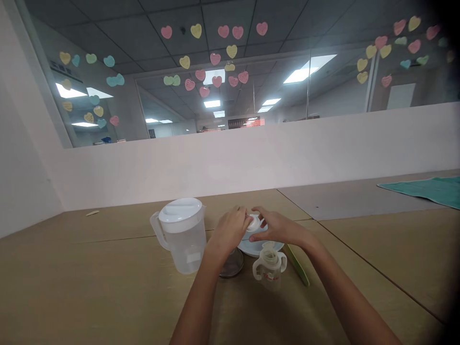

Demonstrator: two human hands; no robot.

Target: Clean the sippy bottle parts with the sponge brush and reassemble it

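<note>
A white cap is pinched by the left hand over a plate, short of the bench's far edge; the right hand is held spread beside it.

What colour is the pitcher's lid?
White; the lid shows best in the head view.

Left hand: bare, small to medium build, slim fingers, rounded knuckles. Left forearm: bare down to frame's bottom edge, smooth outline, narrower at wrist, wider below. Right hand: bare, same slender build, thin fingers with rounded tips. Right forearm: bare, long taper toward wrist. Nails too small to tell.
</note>
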